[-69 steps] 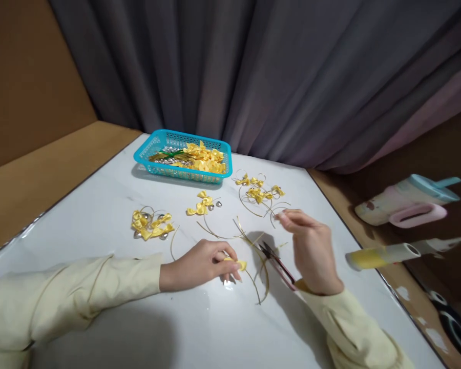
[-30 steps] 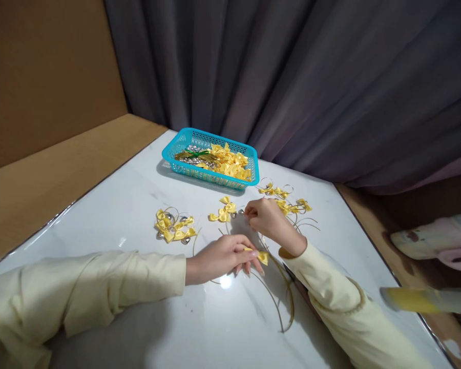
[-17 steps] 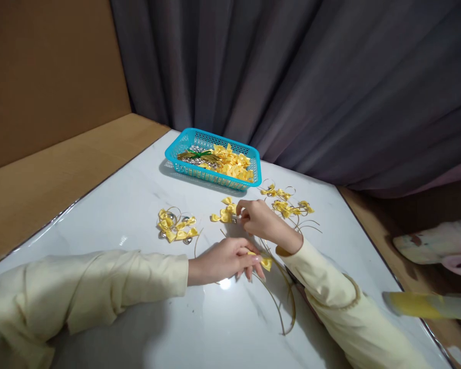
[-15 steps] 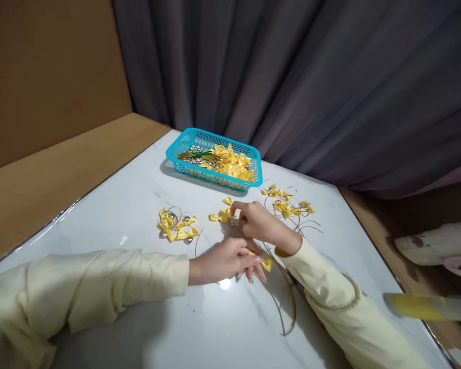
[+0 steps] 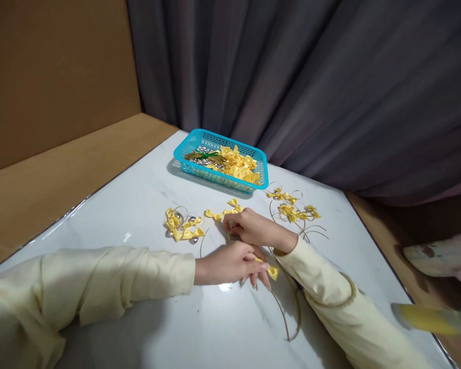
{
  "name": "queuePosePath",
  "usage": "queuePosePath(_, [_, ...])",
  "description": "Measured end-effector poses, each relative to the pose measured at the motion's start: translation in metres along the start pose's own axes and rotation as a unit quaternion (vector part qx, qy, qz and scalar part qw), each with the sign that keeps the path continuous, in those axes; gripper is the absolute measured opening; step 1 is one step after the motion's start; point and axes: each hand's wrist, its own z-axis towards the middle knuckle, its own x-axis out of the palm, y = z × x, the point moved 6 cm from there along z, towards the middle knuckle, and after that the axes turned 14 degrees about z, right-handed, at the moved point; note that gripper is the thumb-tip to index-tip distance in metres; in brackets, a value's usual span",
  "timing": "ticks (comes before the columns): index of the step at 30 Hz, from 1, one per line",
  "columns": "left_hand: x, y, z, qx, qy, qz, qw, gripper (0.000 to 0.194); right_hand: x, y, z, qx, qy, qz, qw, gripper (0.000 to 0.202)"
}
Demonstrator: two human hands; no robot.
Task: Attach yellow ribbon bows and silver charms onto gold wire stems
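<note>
My left hand (image 5: 232, 264) is closed around a yellow satin bow (image 5: 272, 272) whose end sticks out past the fingers. A thin gold cord (image 5: 298, 312) runs from near this hand and curves down over the table. Just above it, my right hand (image 5: 253, 228) is curled with its fingertips together; what they hold is hidden, though a small silvery bit shows by them. Beside those fingertips lie loose yellow bows (image 5: 214, 215). To the left is a cluster of bows (image 5: 192, 234) with silver bells (image 5: 193, 240) and looped cords.
A blue plastic basket (image 5: 267, 177) at the back holds yellow bows, silver bells and a tied bundle of cords. More bows with cords (image 5: 292, 212) lie at the right. A grey curtain (image 5: 253, 66) hangs behind the white table (image 5: 200, 333). A blurred yellow-and-grey object (image 5: 426, 319) is at the right edge.
My right hand has drawn slightly down and closed its fingers, and the loose bows beside it have spread apart. My left hand still holds its bow. The view has shifted slightly.
</note>
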Motion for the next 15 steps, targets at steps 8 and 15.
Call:
queuePosePath(8, [0.002,0.007,0.001,-0.003,-0.002,-0.032,0.999,0.027,-0.016,-0.006,-0.016,0.018,-0.089,0.094,0.991,0.013])
queuePosePath(15, [0.0,0.01,0.0,-0.009,-0.017,-0.035,0.999,0.026,-0.038,-0.026,-0.079,0.062,-0.305,0.348,0.885,0.021])
